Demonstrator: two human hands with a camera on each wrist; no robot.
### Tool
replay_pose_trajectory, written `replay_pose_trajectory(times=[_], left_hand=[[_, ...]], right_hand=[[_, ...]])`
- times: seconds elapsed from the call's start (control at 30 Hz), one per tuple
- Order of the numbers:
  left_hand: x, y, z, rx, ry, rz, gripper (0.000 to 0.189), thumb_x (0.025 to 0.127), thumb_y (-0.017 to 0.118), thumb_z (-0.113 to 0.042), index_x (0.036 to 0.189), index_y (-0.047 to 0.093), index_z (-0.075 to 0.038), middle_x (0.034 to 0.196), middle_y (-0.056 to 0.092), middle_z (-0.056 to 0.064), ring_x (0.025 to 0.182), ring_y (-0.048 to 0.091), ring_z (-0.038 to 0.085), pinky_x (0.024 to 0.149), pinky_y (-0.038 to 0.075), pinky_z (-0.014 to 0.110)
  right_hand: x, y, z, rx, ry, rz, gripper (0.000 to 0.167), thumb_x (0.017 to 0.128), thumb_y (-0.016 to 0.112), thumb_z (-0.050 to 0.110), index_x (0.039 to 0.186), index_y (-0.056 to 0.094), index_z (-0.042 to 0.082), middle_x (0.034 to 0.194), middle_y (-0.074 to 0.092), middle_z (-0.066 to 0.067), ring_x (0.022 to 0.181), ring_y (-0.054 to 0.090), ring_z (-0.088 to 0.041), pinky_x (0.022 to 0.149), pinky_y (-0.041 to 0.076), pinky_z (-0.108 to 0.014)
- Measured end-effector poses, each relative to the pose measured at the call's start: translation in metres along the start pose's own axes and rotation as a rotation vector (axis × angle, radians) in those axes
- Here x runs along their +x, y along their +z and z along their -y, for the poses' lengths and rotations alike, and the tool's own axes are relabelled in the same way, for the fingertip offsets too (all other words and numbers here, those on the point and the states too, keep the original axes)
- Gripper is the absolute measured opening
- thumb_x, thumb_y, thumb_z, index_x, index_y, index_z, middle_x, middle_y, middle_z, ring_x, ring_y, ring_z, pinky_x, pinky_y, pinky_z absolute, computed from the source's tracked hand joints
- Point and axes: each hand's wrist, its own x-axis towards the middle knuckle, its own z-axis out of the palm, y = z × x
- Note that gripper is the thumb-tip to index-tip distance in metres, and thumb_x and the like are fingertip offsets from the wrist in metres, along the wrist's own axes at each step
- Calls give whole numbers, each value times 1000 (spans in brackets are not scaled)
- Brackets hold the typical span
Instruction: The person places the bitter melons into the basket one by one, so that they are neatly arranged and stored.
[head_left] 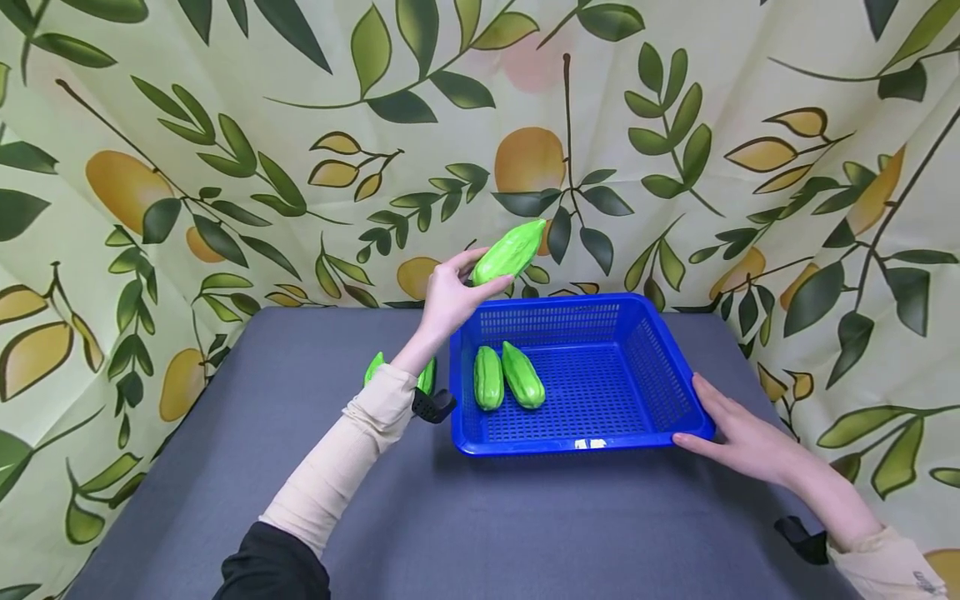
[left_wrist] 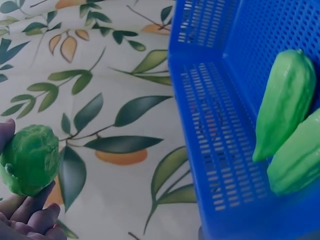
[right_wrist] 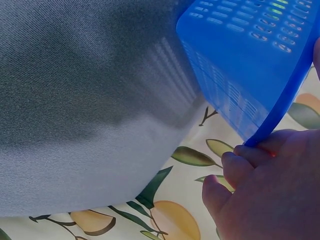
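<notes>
Against leaf-patterned fabric (head_left: pixel 465 133), one green fruit (head_left: pixel 516 250) is being gripped by a curled left hand (head_left: pixel 450 296), a blue basket (head_left: pixel 525 447) by a part-curled right hand (head_left: pixel 750 442).

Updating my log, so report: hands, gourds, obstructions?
Left hand grips green gourd, raised. Right hand holds near-right corner of blue basket. Two gourds inside. No obstruction visible.

The person's left hand (head_left: pixel 453 292) is bare beyond a wrinkled cream sleeve (head_left: pixel 330 467), a black strap (head_left: pixel 433 406) and, nearer, black cloth (head_left: pixel 277 562). The bare right hand (head_left: pixel 750 437) has a black band (head_left: pixel 801 540) and cream cuff (head_left: pixel 873 560) with small dark markings (head_left: pixel 924 581).
</notes>
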Motion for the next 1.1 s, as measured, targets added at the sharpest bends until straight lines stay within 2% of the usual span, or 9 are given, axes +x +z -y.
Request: replay_pose_trajectory(times=[0.13, 0.3, 0.53, 0.8, 0.97, 1.1], left_hand=[[6, 12, 0, 37, 5, 12, 54, 75, 80, -25, 123, 63, -8, 118, 68, 10, 102, 67, 21, 75, 54, 25], [13, 29, 2, 28, -4, 49, 57, 76, 80, -26, 126, 60, -7, 118, 66, 12, 96, 68, 24, 68, 55, 24], [22, 44, 5, 74, -23, 59, 59, 76, 80, -29, 126, 60, -8, 120, 66, 10, 101, 67, 23, 75, 55, 26], [35, 49, 9, 120, -8, 0, 58, 74, 80, -32, 124, 62, -9, 114, 69, 9, 93, 68, 21, 71, 54, 26], [31, 58, 18, 184, 4, 48, 59, 75, 79, -35, 125, 61, -9, 114, 69, 10, 93, 67, 21, 73, 53, 27], [22, 66, 31, 272, 24, 119, 58, 75, 79, -38, 124, 63, -11, 110, 70, 7, 85, 64, 18, 67, 48, 23]], right_hand=[[0, 2, -1, 6, -17, -13, 99, 88, 60, 50, 151, 2, -1, 154, 10, -32, 134, 22, -56, 97, 28, -72], [0, 2, -2, 14, -35, -24, 98, 88, 61, 48, 151, 2, 0, 154, 11, -32, 134, 23, -56, 96, 29, -72], [0, 2, -1, -2, -12, -18, 98, 88, 60, 50, 151, 2, 1, 154, 11, -31, 133, 24, -57, 96, 29, -73], [0, -1, -1, -15, 10, -9, 99, 88, 59, 53, 152, 2, 2, 155, 11, -30, 134, 23, -56, 97, 27, -73], [-1, -1, -1, -13, 13, -10, 99, 88, 59, 52, 152, 1, 2, 154, 11, -30, 133, 23, -57, 97, 27, -73], [0, 1, -1, -12, 11, -9, 99, 88, 59, 52, 152, 1, 2, 154, 11, -31, 133, 23, -57, 97, 27, -73]])
